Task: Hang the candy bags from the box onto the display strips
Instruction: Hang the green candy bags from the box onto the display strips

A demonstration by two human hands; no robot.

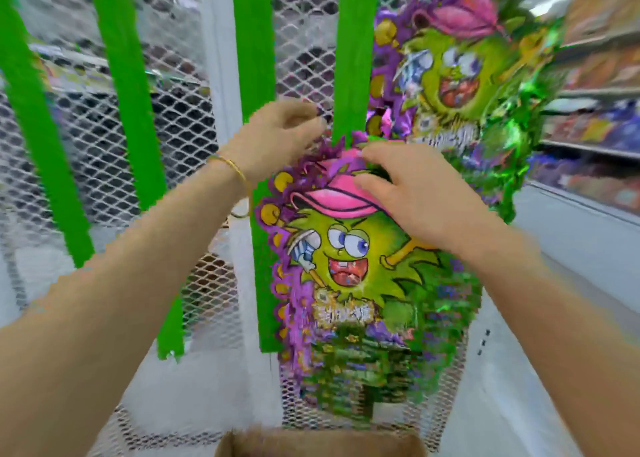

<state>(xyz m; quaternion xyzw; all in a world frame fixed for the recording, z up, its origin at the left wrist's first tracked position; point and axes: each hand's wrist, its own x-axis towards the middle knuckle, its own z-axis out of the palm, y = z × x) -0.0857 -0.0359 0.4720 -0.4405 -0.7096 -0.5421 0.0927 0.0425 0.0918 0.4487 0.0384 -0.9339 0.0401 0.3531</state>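
A large candy bag [349, 276] printed with a green cartoon face and pink cap hangs in front of the white mesh panel. Its top meets the rightmost green display strip [353, 58]. My right hand [405, 193] lies over the bag's top, fingers curled on the pink cap. My left hand [280, 138], with a gold bangle on the wrist, pinches at the bag's upper left edge beside the strip. A second identical bag [460, 72] hangs higher on the right. The cardboard box [318, 441] shows at the bottom edge; its contents are hidden.
Three more green strips [252, 75] [128, 86] [38, 117] hang bare on the white wire mesh panel [173, 127]. Store shelves [595, 110] with packaged goods run along the right side. A white post [218, 58] divides the mesh.
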